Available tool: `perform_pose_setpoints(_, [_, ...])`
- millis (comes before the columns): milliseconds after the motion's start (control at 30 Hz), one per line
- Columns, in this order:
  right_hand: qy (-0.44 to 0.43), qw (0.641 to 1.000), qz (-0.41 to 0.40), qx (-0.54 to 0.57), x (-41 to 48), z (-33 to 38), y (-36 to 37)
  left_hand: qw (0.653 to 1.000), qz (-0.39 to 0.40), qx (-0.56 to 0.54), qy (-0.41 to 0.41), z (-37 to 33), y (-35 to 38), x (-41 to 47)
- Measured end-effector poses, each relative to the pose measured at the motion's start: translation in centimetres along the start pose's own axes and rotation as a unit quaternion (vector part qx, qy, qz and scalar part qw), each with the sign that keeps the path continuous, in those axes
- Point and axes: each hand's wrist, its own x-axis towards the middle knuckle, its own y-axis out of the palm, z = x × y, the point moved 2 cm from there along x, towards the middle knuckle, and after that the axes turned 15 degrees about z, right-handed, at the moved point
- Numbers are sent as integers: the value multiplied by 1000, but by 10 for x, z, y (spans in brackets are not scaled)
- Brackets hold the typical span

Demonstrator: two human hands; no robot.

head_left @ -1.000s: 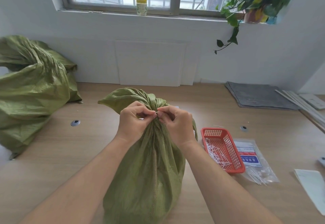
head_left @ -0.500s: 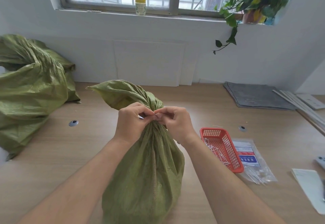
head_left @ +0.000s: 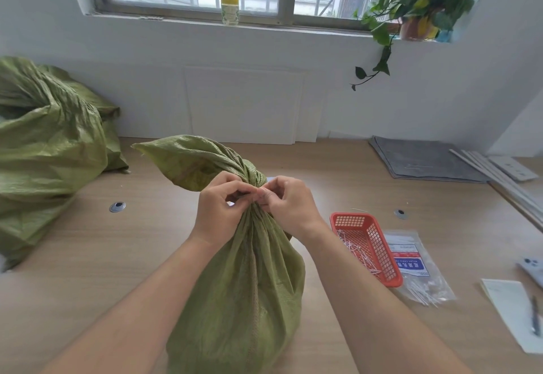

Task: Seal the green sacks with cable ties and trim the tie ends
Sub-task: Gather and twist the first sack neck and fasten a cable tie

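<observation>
Head view looks down on a wooden table [head_left: 338,185] where a green sack [head_left: 244,279] stands upright in the middle, its mouth gathered and twisted into a neck with the loose flap fanning up and to the left. Both hands meet at that neck: the left hand [head_left: 219,212] and the right hand [head_left: 289,204] are pressed together, fingertips pinched at the gathered fabric just where a cable tie would sit. A small pale glint shows between the left fingers, probably the tie, though it is too small and too covered to be sure, and whether its tail is through the head cannot be told. Judging from this, the step in hand is fastening the tie around this sack; trimming has not begun. The next move likely calls for holding the neck bunched with one hand while the other draws the tail tight, then finding a cutter, which I cannot pick out here. Just right of the sack sits a red basket [head_left: 367,246] holding white slivers that look like cut ends, and beside it a clear packet of cable ties [head_left: 417,268]. A second green sack [head_left: 47,153] slumps at the far left, its state of sealing unclear.
</observation>
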Motion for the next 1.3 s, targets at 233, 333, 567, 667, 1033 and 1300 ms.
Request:
perform_pose_setpoints(233, [17,999,2,43,-2,-8,1,990,47,106,76,6,-4,3])
perform_pose_setpoints(333, [13,993,16,113,-2,-7,4,984,51,147,91,19,-9,-1])
perform_pose_setpoints(567, [20,999,17,32,-8,1,-3,993,6,107,55,24,-4,-2])
perform_pose_setpoints(667, [4,996,58,-65,-8,10,-4,991,12,110,71,23,-7,0])
perform_pose_setpoints(1033, [-7,994,97,-45,-8,20,0,1000,7,-14,17,15,0,0])
perform_pose_setpoints(1300, [-27,994,101,16,-7,14,10,999,-12,-31,-11,24,3,-1])
